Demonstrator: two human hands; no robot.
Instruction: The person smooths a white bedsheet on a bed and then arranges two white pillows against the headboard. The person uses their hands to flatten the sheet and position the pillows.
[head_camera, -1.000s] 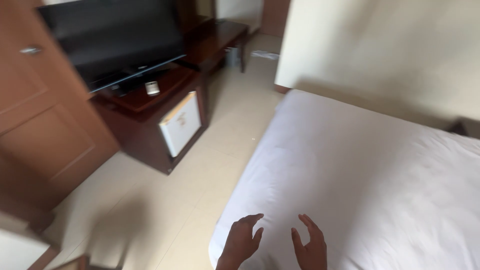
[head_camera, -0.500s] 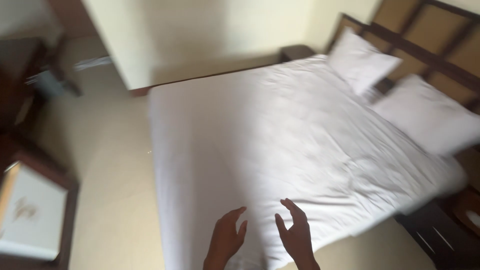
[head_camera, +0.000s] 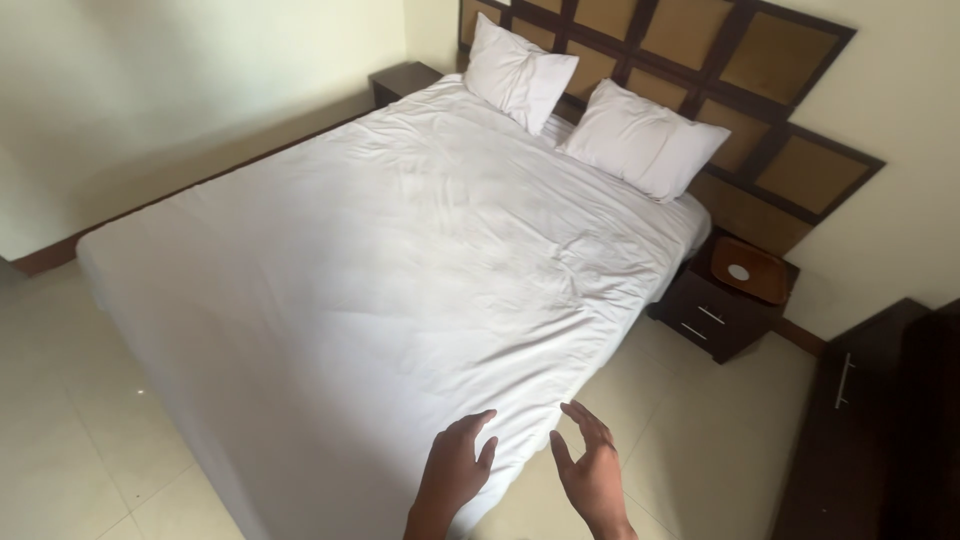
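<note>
Since both hands, left hand (head_camera: 455, 472) and right hand (head_camera: 592, 472), hover open and empty, that soft, light-looking white cotton bedsheet (head_camera: 400, 270) probably grabs easiest at the bed's near corner.

Pale cream walls (head_camera: 200, 90) enclose the room, and glossy light tiles (head_camera: 80, 470) cover the floor. A dark panelled headboard (head_camera: 700, 70) with tan squares backs onto the wall. Dark wooden nightstands (head_camera: 715, 310) flank it, the nearer carrying a brown tray (head_camera: 748, 270). Soft daylight falls evenly.

Two white pillows (head_camera: 590, 110) against headboard (head_camera: 760, 90); dark nightstand (head_camera: 722, 300) bearing tray (head_camera: 748, 270).
</note>
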